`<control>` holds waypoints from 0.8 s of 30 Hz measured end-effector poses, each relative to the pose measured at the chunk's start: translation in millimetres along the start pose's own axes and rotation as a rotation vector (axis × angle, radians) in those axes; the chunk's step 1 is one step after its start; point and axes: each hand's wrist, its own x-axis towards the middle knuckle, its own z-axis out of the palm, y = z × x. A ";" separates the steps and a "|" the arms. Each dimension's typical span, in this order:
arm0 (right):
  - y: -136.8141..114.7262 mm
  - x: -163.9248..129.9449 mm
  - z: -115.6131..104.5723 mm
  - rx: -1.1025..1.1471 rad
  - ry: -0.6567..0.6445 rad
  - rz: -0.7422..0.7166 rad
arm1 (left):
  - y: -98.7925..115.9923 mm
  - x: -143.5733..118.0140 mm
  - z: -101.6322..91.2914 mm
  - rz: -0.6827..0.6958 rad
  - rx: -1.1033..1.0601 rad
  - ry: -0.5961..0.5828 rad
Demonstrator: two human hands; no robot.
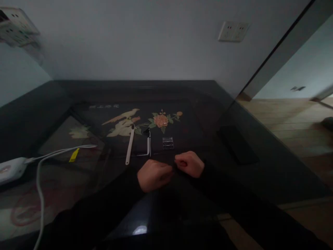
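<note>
My left hand is closed, its thumb and fingers pressed together, just above the near part of the dark glossy table. Close beside it on the right, my right hand is curled closed too, with a narrow gap between the two. Whatever the fingers may pinch is too small or dark to make out. Just beyond my hands lies a small clear plastic case. Left of the case are a slim metal and white tool with a black head and a pale flat stick with a dark tip.
A black flat rectangular object lies to the right. At the left are a white charger block, a white cable and a yellow tag. The tabletop shows a bird-and-flower picture. The wall bounds the back.
</note>
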 end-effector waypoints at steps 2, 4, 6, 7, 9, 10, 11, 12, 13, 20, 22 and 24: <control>0.8 1.4 0.0 0.001 -0.006 -0.010 | -0.7 1.3 -0.2 0.006 0.024 -0.005; 1.4 2.4 0.1 0.000 -0.009 -0.019 | -1.1 3.0 -1.0 0.006 0.053 -0.008; 2.0 3.3 -0.2 -0.002 -0.002 -0.019 | -1.2 4.9 -2.1 0.001 0.068 -0.011; 2.3 3.8 -0.4 -0.003 0.004 -0.017 | -1.1 5.8 -2.7 -0.002 0.070 -0.012; 2.7 5.0 -0.9 -0.005 0.018 -0.010 | -1.0 7.2 -3.4 -0.005 0.071 -0.014; 2.8 5.6 -1.2 -0.007 0.025 -0.005 | -0.9 7.7 -3.5 -0.008 0.074 -0.012; 2.9 6.2 -1.4 -0.010 0.032 0.000 | -0.7 8.1 -3.4 -0.010 0.078 -0.009; 2.9 6.7 -1.5 -0.013 0.039 0.006 | -0.4 8.2 -3.1 -0.017 0.083 -0.003; 2.9 7.0 -1.5 -0.016 0.047 0.012 | 0.0 8.1 -2.8 -0.029 0.089 0.003; -0.1 9.4 -3.2 -0.061 0.133 0.060 | 5.0 10.5 -9.0 -0.194 0.136 0.094; -3.5 15.2 -8.5 -0.077 0.169 0.072 | 4.8 15.7 -15.3 -0.253 0.150 0.122; -8.1 24.2 -16.0 -0.088 0.214 0.081 | 2.1 22.3 -22.6 -0.324 0.168 0.152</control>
